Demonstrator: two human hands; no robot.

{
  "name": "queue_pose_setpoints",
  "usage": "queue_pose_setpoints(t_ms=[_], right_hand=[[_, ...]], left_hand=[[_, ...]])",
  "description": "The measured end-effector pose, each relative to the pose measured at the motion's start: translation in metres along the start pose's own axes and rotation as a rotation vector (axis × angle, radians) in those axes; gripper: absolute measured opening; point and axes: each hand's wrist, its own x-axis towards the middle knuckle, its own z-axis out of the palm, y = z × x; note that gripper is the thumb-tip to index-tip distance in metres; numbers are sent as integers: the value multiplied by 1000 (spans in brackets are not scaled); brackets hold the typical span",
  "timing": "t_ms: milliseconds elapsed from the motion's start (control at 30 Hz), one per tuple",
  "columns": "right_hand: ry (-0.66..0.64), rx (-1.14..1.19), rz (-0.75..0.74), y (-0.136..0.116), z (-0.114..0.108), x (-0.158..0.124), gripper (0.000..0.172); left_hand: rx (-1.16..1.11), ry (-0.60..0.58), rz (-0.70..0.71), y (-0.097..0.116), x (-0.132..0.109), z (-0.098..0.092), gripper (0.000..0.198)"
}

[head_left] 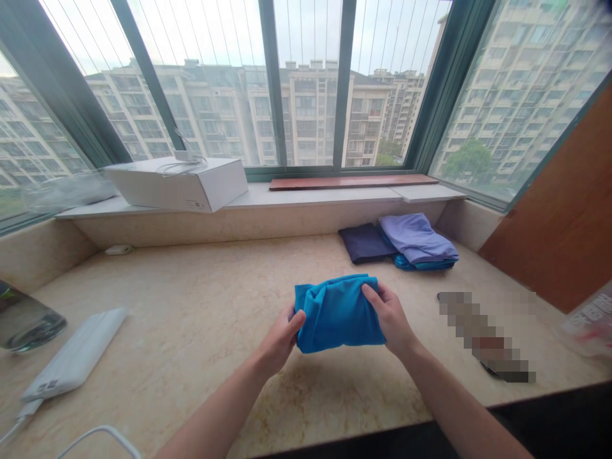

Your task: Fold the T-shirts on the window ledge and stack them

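Note:
A folded bright blue cloth point(339, 315) is held up a little above the stone counter, between both hands. My left hand point(282, 335) grips its left edge, thumb in front and fingers hidden behind. On the opposite edge, my right hand point(392, 315) pinches the cloth near the upper right corner, its other fingers behind the fabric. Creases run across the cloth's front. Beyond it on the counter lie a folded dark navy cloth point(366, 243) and, overlapping it, a lavender folded cloth point(418, 237) on top of more blue fabric point(425, 262).
A white power bank point(76, 350) with a cable lies at left, beside a clear glass or bottle point(29, 322). On the window ledge stands a white box point(176, 182). A small white adapter point(119, 250) sits below it. A pixelated object point(488, 338) lies at right.

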Motion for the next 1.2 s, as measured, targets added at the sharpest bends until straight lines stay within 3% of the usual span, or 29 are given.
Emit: queue_pose_setpoints(t_ms=[167,333,400,567,733,933,1200], right_hand=[[-146,-229,-124,5,5,-5,34],[-74,-273,-182,9,6,-5,36],[-72,-271,-178,10,5,-5,38],[-59,-318,-191,13,4,-3,37],[-74,-403,-173,15,2,-1,39],[-128,-409,-146,12,1,-3,46],[-56,-513,-223,14,2,-4,44]], left_hand=[[256,141,47,-1,1,-3,95],[419,116,158,-4,-3,0,116],[443,143,176,-4,-6,4,108],[440,282,196,-3,-8,7,62],[530,353,266,-3,-4,4,40],[538,320,307,-3,-1,4,37],[489,298,194,-5,-5,5,40]])
